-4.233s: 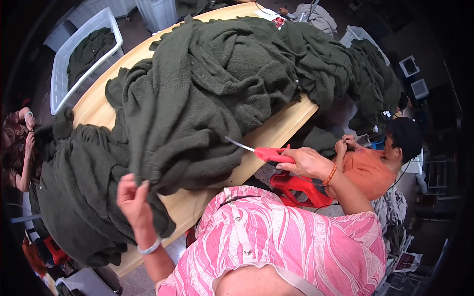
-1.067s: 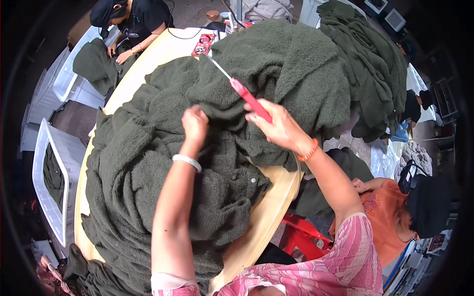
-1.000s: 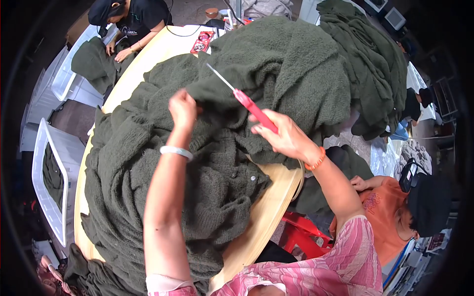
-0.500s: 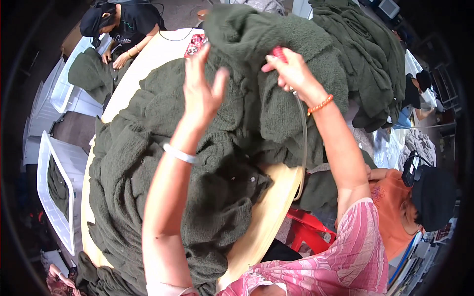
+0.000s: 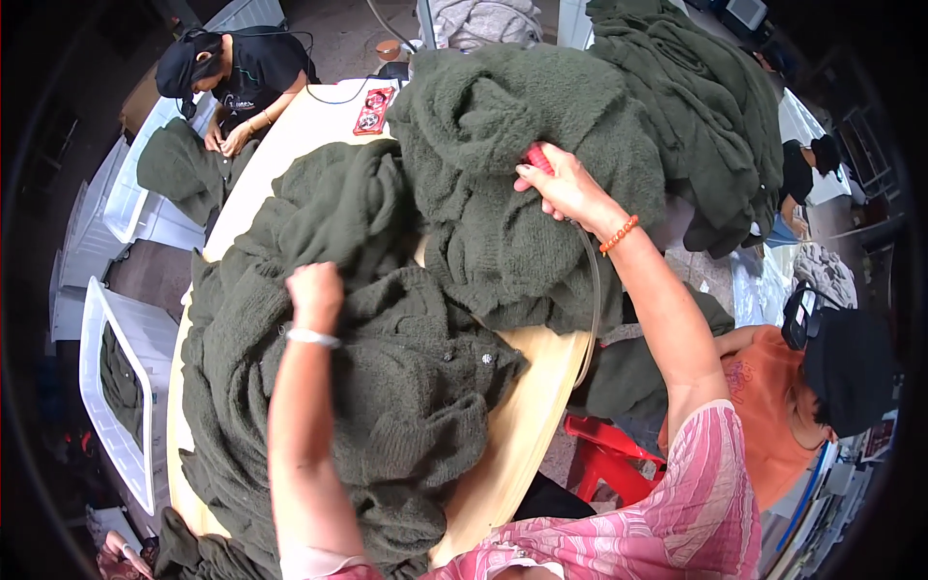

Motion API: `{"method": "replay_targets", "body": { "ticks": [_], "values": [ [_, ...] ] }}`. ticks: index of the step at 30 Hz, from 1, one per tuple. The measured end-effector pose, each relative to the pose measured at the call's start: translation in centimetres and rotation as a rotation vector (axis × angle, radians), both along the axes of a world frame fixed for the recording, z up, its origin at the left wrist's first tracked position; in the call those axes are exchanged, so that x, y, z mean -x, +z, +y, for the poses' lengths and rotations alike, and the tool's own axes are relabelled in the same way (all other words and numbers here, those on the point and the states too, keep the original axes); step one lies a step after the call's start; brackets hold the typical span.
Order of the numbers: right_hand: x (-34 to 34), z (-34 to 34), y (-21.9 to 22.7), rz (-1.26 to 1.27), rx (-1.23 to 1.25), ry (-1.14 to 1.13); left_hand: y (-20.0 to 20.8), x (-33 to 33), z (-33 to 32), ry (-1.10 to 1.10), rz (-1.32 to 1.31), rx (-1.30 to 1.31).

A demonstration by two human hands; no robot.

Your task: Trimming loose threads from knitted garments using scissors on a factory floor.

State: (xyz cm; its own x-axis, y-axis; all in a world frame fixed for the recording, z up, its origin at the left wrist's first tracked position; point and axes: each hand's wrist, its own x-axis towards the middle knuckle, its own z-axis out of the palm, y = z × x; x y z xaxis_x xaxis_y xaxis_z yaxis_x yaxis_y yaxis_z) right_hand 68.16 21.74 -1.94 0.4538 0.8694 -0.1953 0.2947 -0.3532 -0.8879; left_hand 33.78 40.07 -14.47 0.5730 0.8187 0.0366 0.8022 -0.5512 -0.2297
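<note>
My right hand [image 5: 570,184] is closed around a red-handled tool [image 5: 537,158] with a clear hose [image 5: 595,290] running down from it; the tool's working end is hidden. It rests against a heap of dark green fuzzy knit garments [image 5: 599,106] on the right part of the table. On the left, my left hand [image 5: 317,293] makes a fist on a dark green knit garment [image 5: 358,217], gripping its cloth, though the fingertips do not show. More of this knit spreads below, with small round shiny buttons [image 5: 487,359] near its edge.
A pale wooden table [image 5: 512,435] carries the garments. A red patterned box [image 5: 373,111] lies at its far side. Co-workers sit at far left [image 5: 266,77] and right [image 5: 773,416]. White plastic bins [image 5: 121,387] stand at left, a red stool [image 5: 614,464] at lower right.
My left hand, open and raised before, has come down and left, closing on a garment. The cloth between the two heaps has shifted apart. My right hand has lowered slightly, still holding the tool.
</note>
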Motion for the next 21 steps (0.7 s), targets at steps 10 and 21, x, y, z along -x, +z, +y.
{"method": "replay_targets", "body": {
  "ticks": [10,21],
  "values": [
    [9.9,-8.5,-2.8,0.06,-0.009,0.297,20.2,25.9,-14.0,0.281,-0.469,0.073],
    [14.2,-11.9,-2.9,0.022,-0.036,0.272,9.1,44.4,-41.3,0.818,-0.109,0.13]
  ]
}}
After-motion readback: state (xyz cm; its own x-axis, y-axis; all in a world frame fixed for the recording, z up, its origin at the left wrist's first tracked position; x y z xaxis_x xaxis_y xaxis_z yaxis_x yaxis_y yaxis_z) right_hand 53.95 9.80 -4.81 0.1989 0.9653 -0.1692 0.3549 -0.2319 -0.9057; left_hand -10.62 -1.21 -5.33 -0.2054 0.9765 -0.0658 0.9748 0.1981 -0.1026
